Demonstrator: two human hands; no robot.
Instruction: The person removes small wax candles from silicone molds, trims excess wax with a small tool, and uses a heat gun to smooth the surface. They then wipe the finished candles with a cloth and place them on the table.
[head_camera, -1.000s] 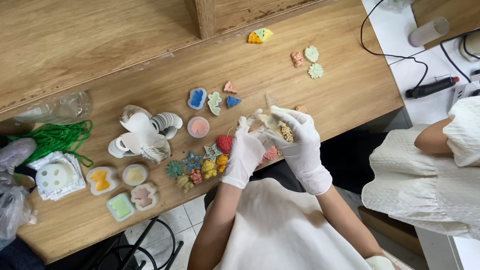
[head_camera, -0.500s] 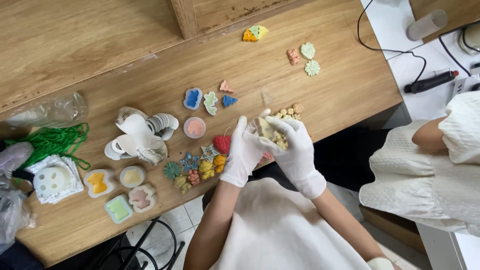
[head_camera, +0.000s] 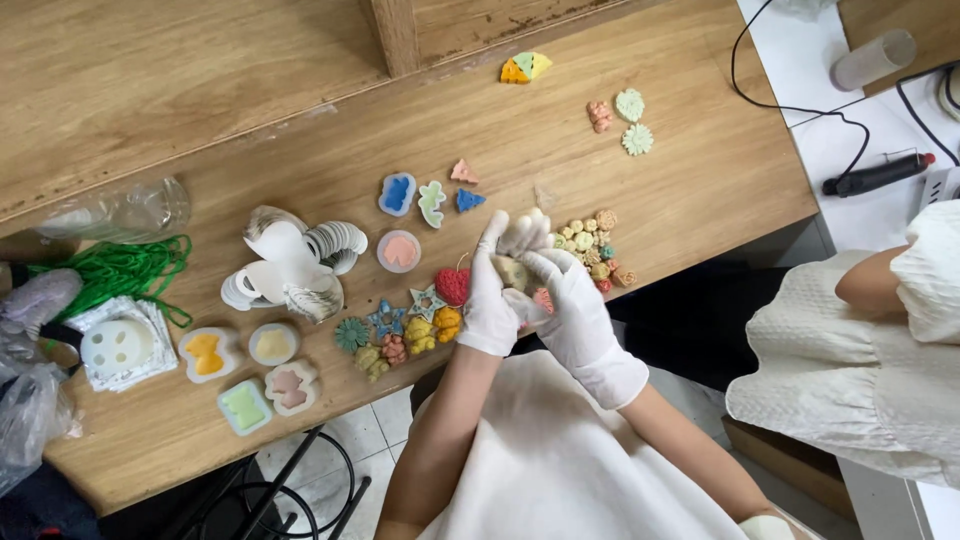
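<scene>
I see both gloved hands joined at table edge. Left hand and right hand both wrapped tight round small cream mould, fingers curled, piece pinched between palms. Red heart piece just left of grip. Cluster of small flower pieces just right of it. Yellow piece below-left, near left wrist. Wooden table underneath.

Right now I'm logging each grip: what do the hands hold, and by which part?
Both gloved hands, left hand and right hand, pinch a small pale mould between them by its edges, above the wooden table.
</scene>
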